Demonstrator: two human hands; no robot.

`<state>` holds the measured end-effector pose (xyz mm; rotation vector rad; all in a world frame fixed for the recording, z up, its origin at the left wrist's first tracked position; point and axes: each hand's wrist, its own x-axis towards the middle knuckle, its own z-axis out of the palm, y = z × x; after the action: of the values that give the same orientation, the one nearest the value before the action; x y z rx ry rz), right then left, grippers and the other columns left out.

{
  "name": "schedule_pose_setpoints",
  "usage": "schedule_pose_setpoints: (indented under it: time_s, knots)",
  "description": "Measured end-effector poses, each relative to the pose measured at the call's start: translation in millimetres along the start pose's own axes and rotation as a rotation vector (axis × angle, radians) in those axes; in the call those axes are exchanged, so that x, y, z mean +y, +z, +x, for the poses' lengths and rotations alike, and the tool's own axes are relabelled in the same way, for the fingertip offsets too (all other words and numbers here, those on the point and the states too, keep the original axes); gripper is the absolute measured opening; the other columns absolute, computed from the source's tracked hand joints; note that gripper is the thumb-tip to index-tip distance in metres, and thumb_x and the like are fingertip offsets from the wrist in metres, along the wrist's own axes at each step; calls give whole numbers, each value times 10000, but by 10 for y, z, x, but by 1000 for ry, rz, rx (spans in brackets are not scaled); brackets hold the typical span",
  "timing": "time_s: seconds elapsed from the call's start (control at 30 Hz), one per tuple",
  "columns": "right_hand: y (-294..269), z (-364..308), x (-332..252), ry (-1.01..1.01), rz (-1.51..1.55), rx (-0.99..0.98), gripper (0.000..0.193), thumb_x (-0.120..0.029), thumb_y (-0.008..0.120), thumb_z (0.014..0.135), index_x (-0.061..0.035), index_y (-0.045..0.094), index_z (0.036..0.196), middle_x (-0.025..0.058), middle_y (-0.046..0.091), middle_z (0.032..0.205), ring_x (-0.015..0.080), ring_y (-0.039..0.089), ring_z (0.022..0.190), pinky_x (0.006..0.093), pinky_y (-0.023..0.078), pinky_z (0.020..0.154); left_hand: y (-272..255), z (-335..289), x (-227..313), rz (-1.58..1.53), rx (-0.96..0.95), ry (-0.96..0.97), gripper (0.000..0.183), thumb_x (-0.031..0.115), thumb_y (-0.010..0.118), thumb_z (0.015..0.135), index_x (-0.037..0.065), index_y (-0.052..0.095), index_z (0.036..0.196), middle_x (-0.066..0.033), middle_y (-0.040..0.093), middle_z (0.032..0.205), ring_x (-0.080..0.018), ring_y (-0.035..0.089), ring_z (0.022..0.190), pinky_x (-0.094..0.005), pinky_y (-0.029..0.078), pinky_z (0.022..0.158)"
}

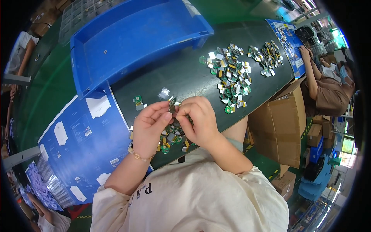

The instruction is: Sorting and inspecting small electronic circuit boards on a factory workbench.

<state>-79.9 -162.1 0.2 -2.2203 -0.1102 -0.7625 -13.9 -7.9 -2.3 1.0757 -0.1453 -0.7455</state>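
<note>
My left hand (148, 123) pinches a small dark green circuit board (172, 105) between thumb and fingers, holding it up on edge. Close against it on the right is my right hand (199, 120), its fingers curled and pressed together; whatever they hold is hidden. Below both hands, a heap of small circuit boards (170, 139) with white and yellow parts lies near the table's front edge, partly covered by my hands. A few loose green boards (137, 100) lie beyond my left hand, and a clear crumpled plastic piece (164, 93) sits beside them.
A large blue bin (135, 67) stands at the back left of the dark table (181, 71). Blue printed sheeting (89, 139) covers the left. More board piles (234, 77) lie to the right. A cardboard box (278, 127) stands below the right edge; a co-worker (328, 89) sits beyond.
</note>
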Motion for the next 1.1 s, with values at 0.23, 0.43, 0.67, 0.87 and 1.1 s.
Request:
schedule_pose_setpoints:
  time_s: [0.23,0.43,0.67,0.87,1.1]
  knots:
    - [7,34,6,-63,-41,49,338,-165,796,657,-121,687,974,42,638,960,226,593,852,340,442,750,-49,-15,-35,-123,-91,7,242,75,547,948,31,547,1186,-92,631,1139,-184,631,1018,-331,536,881]
    - [31,1,-16,-5,38,71,229,-118,799,665,-111,706,874,40,639,980,215,607,862,339,447,752,-82,-19,-72,-163,-116,3,237,89,548,951,39,550,1183,-92,627,1149,-184,624,1034,-333,532,893]
    - [-25,118,43,115,243,44,127,-47,748,738,-79,681,841,58,615,929,188,593,819,278,453,702,-97,16,40,-270,36,-53,208,56,547,946,30,570,1152,-107,659,1077,-182,648,966,-289,545,834]
    - [38,533,292,434,139,-262,54,-89,707,789,-57,674,817,38,587,736,131,547,620,273,440,567,-177,91,132,-295,216,99,221,149,519,974,19,574,1145,-134,651,1064,-210,640,940,-311,526,818]
    - [281,524,268,242,-248,-298,197,-140,738,728,-99,653,902,76,615,818,258,623,736,369,499,645,-215,92,125,-363,179,102,185,166,514,982,18,583,1068,-114,657,999,-183,636,904,-294,517,795]
